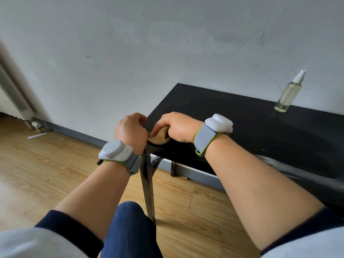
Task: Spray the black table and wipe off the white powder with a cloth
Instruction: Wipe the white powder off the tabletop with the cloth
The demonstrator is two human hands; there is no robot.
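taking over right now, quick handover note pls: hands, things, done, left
Left hand curled at the left corner of the black table; grip unclear.
Right hand grips the cloth, pressed on that corner.
Spray bottle stands upright at the far edge, by the wall.
Done: most of the top looks clean.
Left: white powder smear along the near edge, at the right.
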